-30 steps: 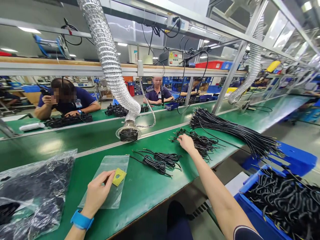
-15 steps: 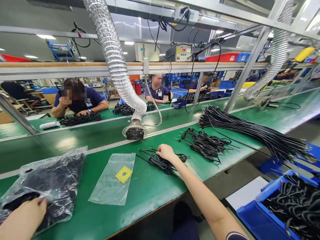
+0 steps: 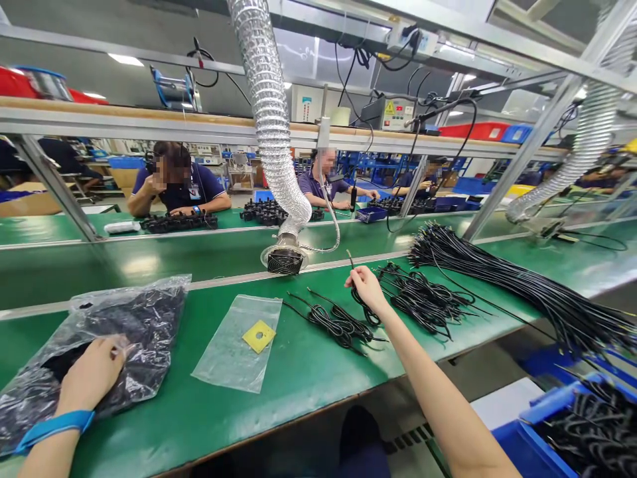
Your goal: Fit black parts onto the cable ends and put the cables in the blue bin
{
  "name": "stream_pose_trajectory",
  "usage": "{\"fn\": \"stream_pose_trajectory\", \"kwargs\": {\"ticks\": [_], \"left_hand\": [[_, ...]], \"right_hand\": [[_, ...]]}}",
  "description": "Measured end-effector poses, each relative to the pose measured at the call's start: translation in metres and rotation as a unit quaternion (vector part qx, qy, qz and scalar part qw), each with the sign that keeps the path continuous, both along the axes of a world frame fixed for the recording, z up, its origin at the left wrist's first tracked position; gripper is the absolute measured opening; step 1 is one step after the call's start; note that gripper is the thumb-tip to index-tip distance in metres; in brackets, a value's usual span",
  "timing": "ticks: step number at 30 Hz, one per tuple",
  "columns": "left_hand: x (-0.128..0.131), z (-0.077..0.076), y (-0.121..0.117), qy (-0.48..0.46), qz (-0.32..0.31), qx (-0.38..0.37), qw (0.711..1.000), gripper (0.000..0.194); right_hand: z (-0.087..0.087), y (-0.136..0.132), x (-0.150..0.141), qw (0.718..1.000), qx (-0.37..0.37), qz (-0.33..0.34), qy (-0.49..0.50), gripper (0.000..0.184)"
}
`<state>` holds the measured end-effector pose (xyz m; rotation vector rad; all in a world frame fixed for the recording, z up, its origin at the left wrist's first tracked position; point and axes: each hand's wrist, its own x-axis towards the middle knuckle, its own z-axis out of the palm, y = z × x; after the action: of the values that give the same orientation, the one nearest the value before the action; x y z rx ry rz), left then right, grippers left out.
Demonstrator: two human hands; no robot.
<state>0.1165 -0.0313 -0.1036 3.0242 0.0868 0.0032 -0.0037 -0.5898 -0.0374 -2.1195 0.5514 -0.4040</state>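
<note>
My right hand is closed on a coiled black cable, lifted a little above the green bench; one cable end sticks up past my fingers. A few more coiled cables lie just left of it, and a bigger heap of coils lies to its right. My left hand, with a blue wristband, rests on a large clear plastic bag of black parts, fingers curled at the bag's opening. A small clear bag with a yellow square tag lies flat between my hands.
A silver fume hose with a fan head hangs over the bench's far edge. A long bundle of straight black cables runs to the right. A blue bin of cables stands low right. Other people sit at the opposite bench.
My right hand went from the right heap to the middle coils and lifted one coil. My left hand left the small bag and moved onto the big bag.
</note>
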Motion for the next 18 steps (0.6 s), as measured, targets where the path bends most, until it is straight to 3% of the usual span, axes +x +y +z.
{"fn": "stream_pose_trajectory", "kwargs": {"ticks": [2,4,6,9,11,13,18], "left_hand": [[-0.006,0.007,-0.007,0.043,0.005,0.044,0.998,0.028],[-0.010,0.012,-0.011,0.055,-0.003,0.034,0.998,0.026],[-0.012,0.015,-0.014,0.041,-0.011,0.006,0.999,0.025],[-0.013,0.013,-0.013,0.020,-0.006,-0.013,1.000,0.034],[-0.014,0.008,-0.011,-0.001,-0.002,-0.022,1.000,0.038],[-0.017,0.003,-0.007,-0.036,0.000,-0.021,0.999,0.039],[-0.030,-0.003,0.000,-0.189,-0.022,-0.003,0.982,0.050]], "right_hand": [[0.013,0.000,-0.004,0.997,-0.023,-0.019,-0.067,0.021],[0.028,0.007,-0.007,0.978,-0.114,-0.035,-0.171,0.030],[0.041,0.024,-0.009,0.934,-0.242,-0.018,-0.263,0.037],[0.045,0.064,-0.011,0.869,-0.392,0.086,-0.289,0.034],[0.031,0.096,-0.012,0.836,-0.449,0.155,-0.275,0.034],[0.006,0.127,-0.013,0.818,-0.473,0.195,-0.263,0.032],[-0.066,0.171,-0.014,0.826,-0.468,0.215,-0.230,0.010]]}}
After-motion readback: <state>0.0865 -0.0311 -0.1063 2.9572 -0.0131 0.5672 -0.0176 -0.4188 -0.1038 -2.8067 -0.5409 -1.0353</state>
